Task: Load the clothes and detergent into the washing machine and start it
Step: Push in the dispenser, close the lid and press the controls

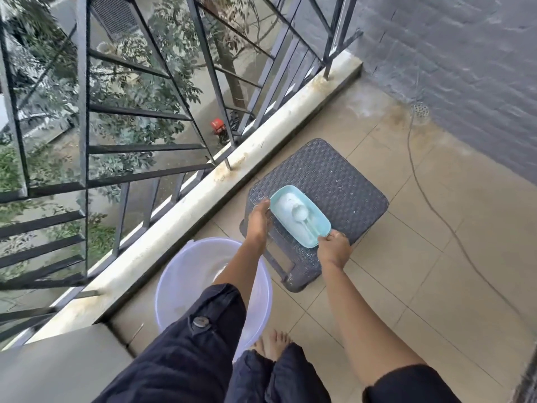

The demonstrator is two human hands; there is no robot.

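From your head camera, you are looking down at a tiled balcony floor point(421, 257) beside a black metal railing point(84, 141) set on a pale, stained ledge point(203, 184).

The detergent tub point(316, 215), a light blue oblong container, sits on top of a dark grey woven stool point(334, 175), toward the stool's near left part. Inside it lies white powder point(283, 203), with a white scoop point(299, 212) resting on the powder, bowl toward the far end and handle running back toward you.

Your left hand point(257, 222) lies along the tub's left long side, its fingertips at the far left corner. Whether those fingers are wrapped round the rim or only resting against it, you cannot tell.

Your right hand point(334, 247) is at the tub's near right corner, fingers curled and pinching the rim there. A ring point(340, 234) shows on one finger.

A translucent pale basin point(186, 274) stands on the floor just left of the stool, partly under your left forearm. Your dark left sleeve point(189, 344), rolled and fixed with a button point(201, 321), crosses in front of it, and your dark right sleeve point(406, 385) sits at the bottom edge.

A bare foot point(274, 343) shows between your arms.

At the far right a round floor drain point(420, 110) lies at the foot of a grey wall point(465, 53).

Through the railing, leafy trees point(130, 91) and a small red object point(216, 125) are visible well below.
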